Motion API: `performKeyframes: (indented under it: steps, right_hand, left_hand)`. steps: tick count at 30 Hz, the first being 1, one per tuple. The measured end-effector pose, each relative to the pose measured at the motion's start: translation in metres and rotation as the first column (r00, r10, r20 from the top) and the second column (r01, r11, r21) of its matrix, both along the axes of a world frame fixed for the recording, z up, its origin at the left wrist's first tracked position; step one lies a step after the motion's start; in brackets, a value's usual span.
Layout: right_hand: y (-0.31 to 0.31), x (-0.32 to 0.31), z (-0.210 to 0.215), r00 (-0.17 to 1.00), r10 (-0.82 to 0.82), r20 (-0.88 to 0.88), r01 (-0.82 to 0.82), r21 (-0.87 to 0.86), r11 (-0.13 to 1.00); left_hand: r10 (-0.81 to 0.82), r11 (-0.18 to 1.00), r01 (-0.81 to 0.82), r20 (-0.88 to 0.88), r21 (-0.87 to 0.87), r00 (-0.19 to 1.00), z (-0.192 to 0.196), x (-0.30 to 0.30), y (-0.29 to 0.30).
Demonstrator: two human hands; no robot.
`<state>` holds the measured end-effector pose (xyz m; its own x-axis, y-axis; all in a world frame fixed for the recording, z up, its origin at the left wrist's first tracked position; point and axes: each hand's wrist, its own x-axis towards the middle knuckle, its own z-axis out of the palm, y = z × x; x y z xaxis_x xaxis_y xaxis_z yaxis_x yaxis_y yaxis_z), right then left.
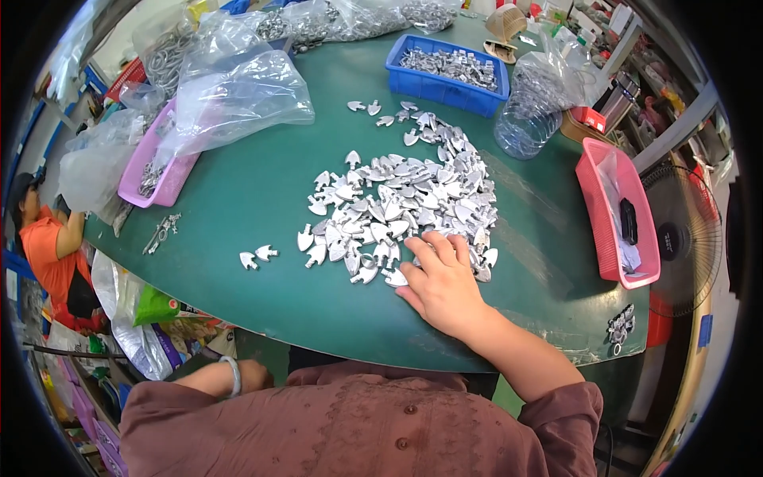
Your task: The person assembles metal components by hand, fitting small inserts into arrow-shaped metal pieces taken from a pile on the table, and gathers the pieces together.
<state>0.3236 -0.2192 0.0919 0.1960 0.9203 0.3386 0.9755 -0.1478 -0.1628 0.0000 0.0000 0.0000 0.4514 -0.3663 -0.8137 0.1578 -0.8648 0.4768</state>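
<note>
A heap of small silver metal pieces, shaped like arrowheads with short stems [405, 195], spreads over the middle of the green table [334, 318]. My right hand [441, 282] rests on the near right edge of this heap. Its fingers are spread and bent a little, with the tips touching the pieces. To the left, two more of the silver pieces [257, 255] lie apart from the pile. My left hand [256, 375] is low beside the near table edge, past a pale bracelet [232, 375]; its fingers are hidden.
A blue bin of metal parts [449, 75] stands at the back beside a clear plastic jar [524, 119]. Pink baskets [648, 262] [171, 191] flank the table, with plastic bags [246, 87] over the left one. A fan [675, 238] stands right; a person in orange [48, 246] is far left.
</note>
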Motion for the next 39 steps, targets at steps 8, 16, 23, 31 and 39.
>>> performKeyframes:
  steps: [8, 16, 23, 31, 39]
  right_hand:
    - [-0.004, 0.001, -0.001, 0.996, 0.030, -0.086, -0.025, 0.050, 0.998]
    - [-0.011, 0.004, -0.004, 0.984, 0.053, -0.168, -0.026, 0.157, 0.987]
    - [-0.013, 0.008, 0.001, 0.963, 0.074, -0.261, 0.037, 0.397, 0.917]
    - [-0.008, 0.009, 0.001, 0.952, 0.080, -0.295, 0.059, 0.433, 0.899]
    - [-0.008, 0.008, -0.002, 0.934, 0.094, -0.345, 0.067, 0.429, 0.901]
  left_hand:
    - [0.711, 0.696, -0.550, 0.549, -0.461, 0.439, 0.143, 0.147, -0.031]
    - [0.898, 0.439, -0.626, 0.322, -0.644, 0.299, 0.092, 0.198, -0.063]
    - [0.946, 0.170, -0.432, 0.024, -0.886, 0.324, 0.085, 0.221, -0.077]
    - [0.840, 0.542, -0.172, 0.535, -0.822, 0.090, 0.084, 0.222, -0.073]
    - [0.953, 0.114, -0.286, 0.023, -0.951, 0.302, 0.075, 0.222, -0.073]
